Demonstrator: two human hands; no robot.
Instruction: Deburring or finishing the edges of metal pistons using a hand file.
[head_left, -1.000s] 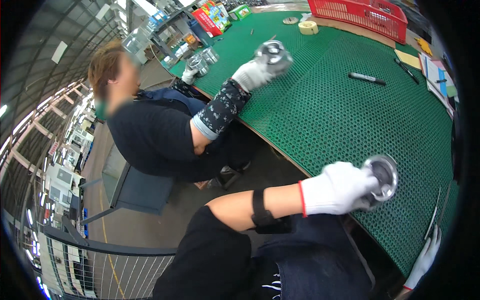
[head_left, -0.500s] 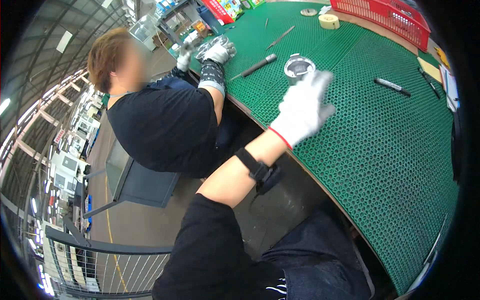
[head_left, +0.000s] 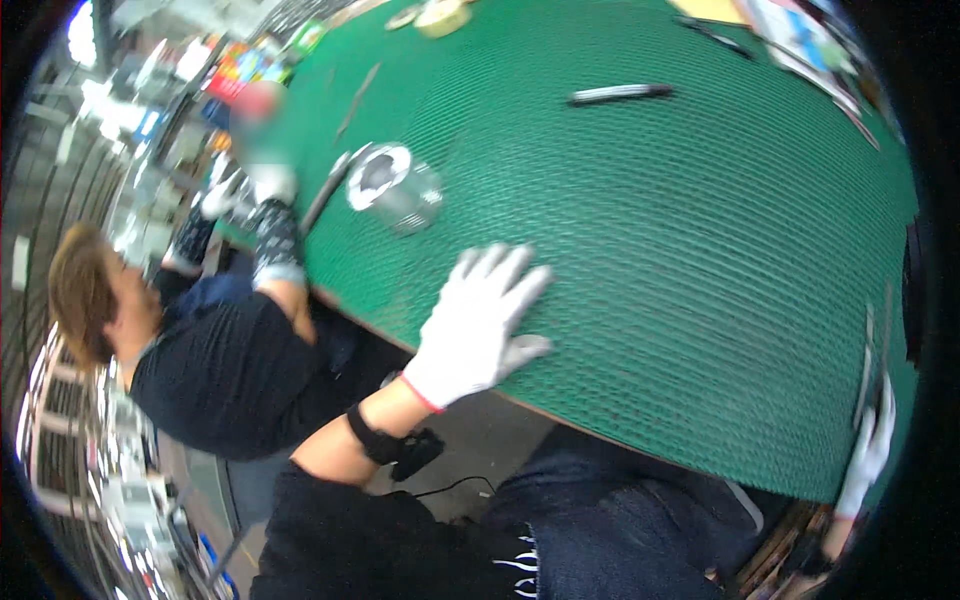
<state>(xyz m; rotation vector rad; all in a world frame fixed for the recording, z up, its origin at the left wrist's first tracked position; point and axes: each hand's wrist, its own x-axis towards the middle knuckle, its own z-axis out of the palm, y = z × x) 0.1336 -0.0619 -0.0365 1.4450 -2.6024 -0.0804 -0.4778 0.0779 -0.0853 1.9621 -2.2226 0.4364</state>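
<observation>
My left hand [head_left: 480, 325], in a white knit glove with a red cuff edge, is over the green mat [head_left: 640, 230] near the table's front edge. Its fingers are stretched apart and nothing is in it. Farther left, beyond its fingertips, lies a shiny cylindrical part [head_left: 410, 200] with a round opening in its end. My right hand [head_left: 868, 455], gloved in white, comes in at the far right rim. It reaches the near ends of thin grey rod-like tools [head_left: 866, 365]. Blur and the rim hide whether its fingers grip one.
Left, a co-worker [head_left: 215, 370] works with gloved hands at the table. A dark-handled tool [head_left: 325, 195] lies beside the cylindrical part. Farther back are a slim rod [head_left: 360, 100], a tape roll [head_left: 443, 17], a marker [head_left: 622, 93], a dark pen [head_left: 715, 38] and papers [head_left: 800, 45].
My left hand has come away from the cylindrical part, back toward the table's front edge, with fingers spread. My right hand has come into view at far right. The whole view has turned right.
</observation>
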